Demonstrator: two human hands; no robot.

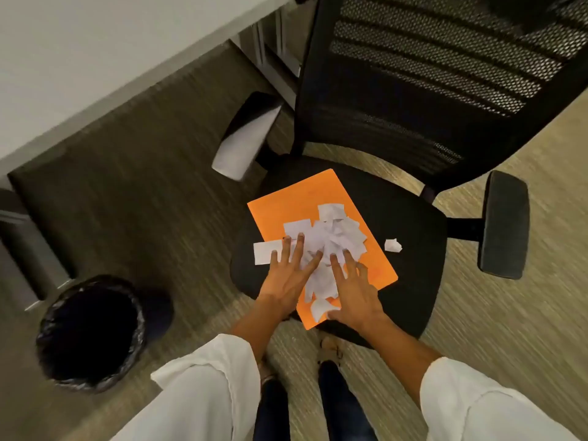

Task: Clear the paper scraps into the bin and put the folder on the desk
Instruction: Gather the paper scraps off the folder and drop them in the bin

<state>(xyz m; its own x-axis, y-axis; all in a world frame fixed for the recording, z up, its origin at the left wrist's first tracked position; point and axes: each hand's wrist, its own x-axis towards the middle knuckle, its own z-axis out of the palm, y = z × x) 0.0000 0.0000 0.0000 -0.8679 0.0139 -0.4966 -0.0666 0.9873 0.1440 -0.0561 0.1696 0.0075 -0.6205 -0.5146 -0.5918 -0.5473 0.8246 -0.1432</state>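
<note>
Paper scraps (331,237): light, loose, easily scattered; heaped between and under flat, released fingers of left hand (288,278) and right hand (353,294). Orange folder (296,198) beneath: thin, flexible; best lifted by edges.

Single head-worn view, looking steeply down, close over the chair seat (413,249), floor (143,186) around

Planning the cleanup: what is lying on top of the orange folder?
A pile of white paper scraps covers the middle of the orange folder, with both hands resting flat on it. Whatever lies beneath pile and hands is hidden.
</note>
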